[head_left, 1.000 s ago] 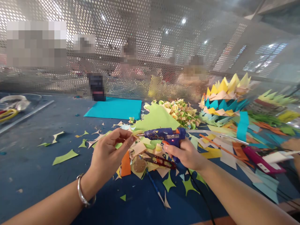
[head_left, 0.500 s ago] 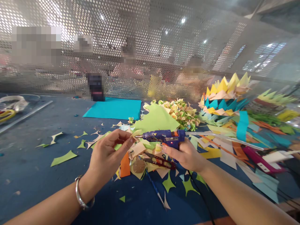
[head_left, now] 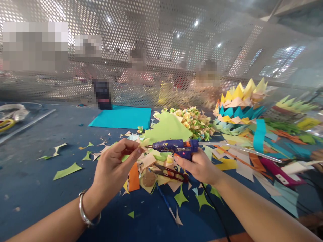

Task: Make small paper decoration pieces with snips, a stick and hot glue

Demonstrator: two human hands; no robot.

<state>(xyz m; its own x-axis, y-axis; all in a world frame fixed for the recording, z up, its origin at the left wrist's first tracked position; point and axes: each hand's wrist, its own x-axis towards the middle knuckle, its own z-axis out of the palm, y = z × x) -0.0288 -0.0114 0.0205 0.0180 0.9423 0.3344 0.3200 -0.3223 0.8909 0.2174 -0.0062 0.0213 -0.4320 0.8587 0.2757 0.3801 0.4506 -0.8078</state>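
Note:
My right hand (head_left: pixel 199 164) is wrapped round the handle of a blue hot glue gun (head_left: pixel 174 146), with a clear glue stick (head_left: pixel 234 148) jutting from its back end. The gun points left, its nozzle at the fingertips of my left hand (head_left: pixel 118 161). Those fingers pinch a small pale yellow piece of paper (head_left: pixel 144 143), partly hidden by the fingers; whether nozzle and paper touch I cannot tell. Below the gun lie dark red scissors (head_left: pixel 171 172), a round brown disc (head_left: pixel 149 178) and a blue pen-like stick (head_left: pixel 166 201) among paper scraps.
A green sheet (head_left: pixel 171 126) lies before a heap of curled paper flowers (head_left: pixel 195 121). Behind stand a turquoise sheet (head_left: pixel 121 117) and a perforated metal screen (head_left: pixel 151 30). Zigzag paper crowns (head_left: pixel 239 104) are stacked right, near a magenta power strip (head_left: pixel 280 173). The gun's black cord (head_left: pixel 217 211) trails frontward.
My left hand and its paper have shifted very slightly left, away from the gun's body. The right hand and glue gun hold nearly the same pose; the whole view drifts a little left.

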